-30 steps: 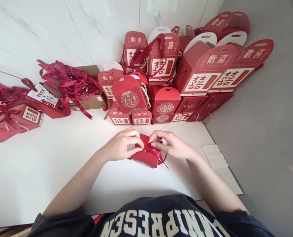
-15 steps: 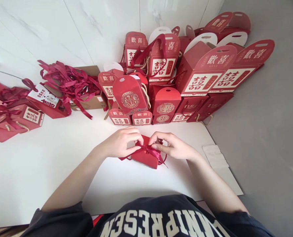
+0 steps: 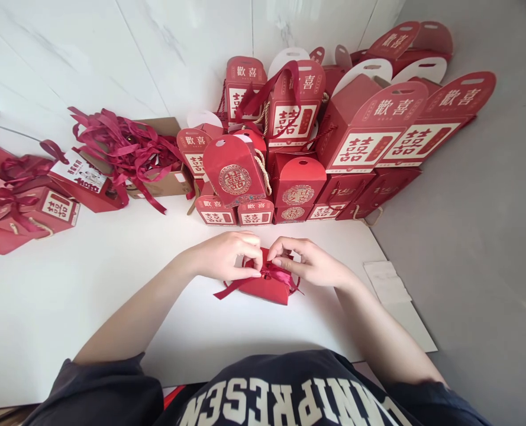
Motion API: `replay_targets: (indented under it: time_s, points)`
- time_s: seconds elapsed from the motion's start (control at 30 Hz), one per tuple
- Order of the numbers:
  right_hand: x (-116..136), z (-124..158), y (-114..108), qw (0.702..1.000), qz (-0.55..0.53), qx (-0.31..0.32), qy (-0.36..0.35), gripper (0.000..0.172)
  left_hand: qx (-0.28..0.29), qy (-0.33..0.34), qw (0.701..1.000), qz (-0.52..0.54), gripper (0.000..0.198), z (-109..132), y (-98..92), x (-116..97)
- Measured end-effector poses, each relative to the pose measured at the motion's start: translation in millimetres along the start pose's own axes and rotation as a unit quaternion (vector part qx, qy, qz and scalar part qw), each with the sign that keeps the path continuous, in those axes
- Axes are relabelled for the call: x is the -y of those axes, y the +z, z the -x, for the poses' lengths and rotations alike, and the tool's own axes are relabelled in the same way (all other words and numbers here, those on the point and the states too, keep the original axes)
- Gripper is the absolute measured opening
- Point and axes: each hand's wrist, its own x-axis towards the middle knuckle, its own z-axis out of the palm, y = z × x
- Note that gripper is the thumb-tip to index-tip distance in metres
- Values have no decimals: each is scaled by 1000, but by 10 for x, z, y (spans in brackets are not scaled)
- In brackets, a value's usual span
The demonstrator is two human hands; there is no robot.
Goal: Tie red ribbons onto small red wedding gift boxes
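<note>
A small red gift box (image 3: 269,291) sits on the white table in front of me, with a dark red rope handle at its side. Across its top lies a crimson satin ribbon (image 3: 284,277), knotted or looped at the middle, one tail hanging to the left and another to the right. My left hand (image 3: 234,257) is closed, thumb and fingertips pinching the ribbon beside the knot. My right hand (image 3: 309,260) pinches the ribbon from the other side, its fingertips close to the left ones. The fingers partly cover the knot.
Stacked red gift boxes (image 3: 373,124) with rope handles stand along the wall. To their left, a cardboard box (image 3: 180,180) overflows with crimson ribbons (image 3: 129,145). More ribboned boxes (image 3: 36,213) lie at the far left. A white paper (image 3: 386,281) rests by the grey right wall.
My left hand has shifted slightly right, its fingers now closer to the knot. The ribbon's left tail now lies out more visibly. My right hand has hardly moved.
</note>
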Motion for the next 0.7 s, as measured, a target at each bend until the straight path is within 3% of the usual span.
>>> replay_targets:
  time_s: [0.17,0.37,0.53,0.7]
  points:
    - [-15,15,-8,1000,-20,-2,11,17,6,-53,990,133,24,25,123,75]
    - [-24,32,-27,999,-27,35,25,15,-37,-94,981,164,34,85,276,137]
    - [-27,36,-35,998,-40,51,21,15,-5,-110,968,227,34,102,257,146]
    - [-61,19,-11,998,-40,44,22,18,5,-139,968,207,33,102,214,113]
